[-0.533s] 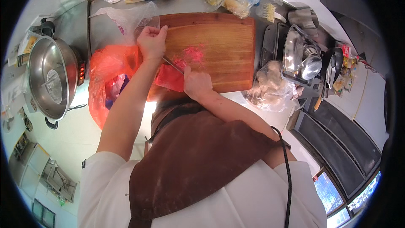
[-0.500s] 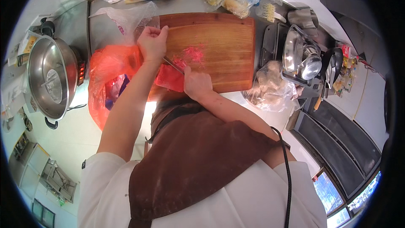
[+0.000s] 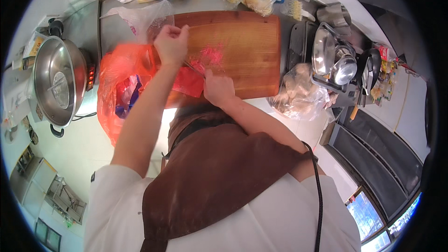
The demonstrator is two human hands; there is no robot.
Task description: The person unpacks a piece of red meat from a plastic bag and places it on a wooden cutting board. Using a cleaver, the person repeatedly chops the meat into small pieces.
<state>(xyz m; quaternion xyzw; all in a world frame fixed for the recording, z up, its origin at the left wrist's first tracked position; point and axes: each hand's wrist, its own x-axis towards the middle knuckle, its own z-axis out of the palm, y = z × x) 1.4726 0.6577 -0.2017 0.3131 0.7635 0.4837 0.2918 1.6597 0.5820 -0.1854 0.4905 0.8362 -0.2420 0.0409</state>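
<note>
Orange bag w/ purple-red pkt; clear bag w/ brownish lumps. R hand fisted on thin tool; L hand curled, hold unclear.

Downward view past a brown apron, left hand with curled fingers and right hand closed at opposite ends of a narrow dark bar, flat red piece beside it, pink shreds on a wooden cutting board.

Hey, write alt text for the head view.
A right hand grips a knife over a board bearing pink shreds, the left hand near the knife's other end. An orange bag is left, metal dishes right.
</note>
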